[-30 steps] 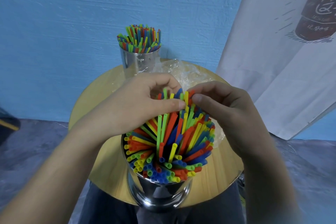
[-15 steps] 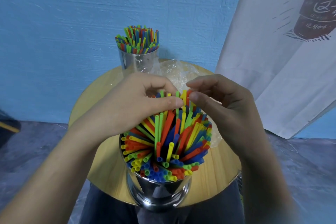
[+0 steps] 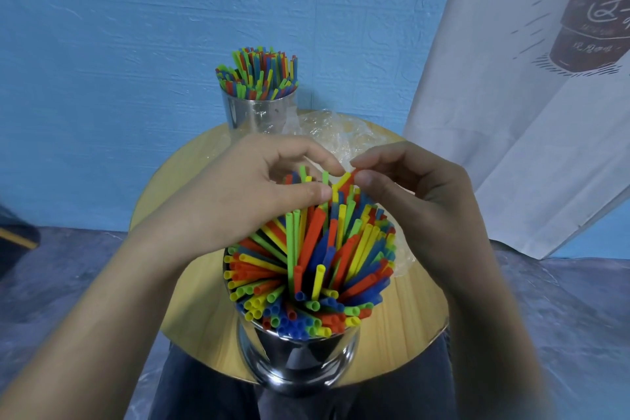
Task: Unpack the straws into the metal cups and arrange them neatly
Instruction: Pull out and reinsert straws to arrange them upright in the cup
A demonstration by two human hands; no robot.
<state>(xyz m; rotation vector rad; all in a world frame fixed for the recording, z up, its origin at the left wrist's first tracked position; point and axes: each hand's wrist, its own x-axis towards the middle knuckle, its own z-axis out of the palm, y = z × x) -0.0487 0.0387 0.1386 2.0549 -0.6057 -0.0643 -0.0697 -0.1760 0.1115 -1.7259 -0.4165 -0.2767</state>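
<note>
So the left hand [image 3: 238, 201] comes in over the bunch with its fingers [image 3: 306, 193] curled. Thumb and forefinger are closed round the tops of a few bright multicoloured plastic straws [image 3: 306, 266]. Right beside it the right hand [image 3: 426, 201] does the same, with its fingers [image 3: 371, 181] pinching a red or yellow tip, can't tell exactly which.

What I'd worry about: the bunch fans out hard toward the camera, and the straws below the fingers lean way over the rim. Tug the pinched ones too sharply and I reckon the loose leaners spill out. The tall shiny metal cup [image 3: 300, 361] also sits right at the near edge of the round wooden counter [image 3: 409, 317], under both wrists. A sideways shove could tip it off, straws and all.

Containers:
- The near cup, under the fingers, is crammed full and messy, with the straws splayed.
- The second steel cup [image 3: 255, 112], beyond the left fingers, is also full. Its load [image 3: 259, 73] stands more upright but is a bit splayed too.
- The crumpled clear plastic wrapper [image 3: 334, 133], just behind the fingertips, looks empty, though part of it is hidden behind the hands.
</note>
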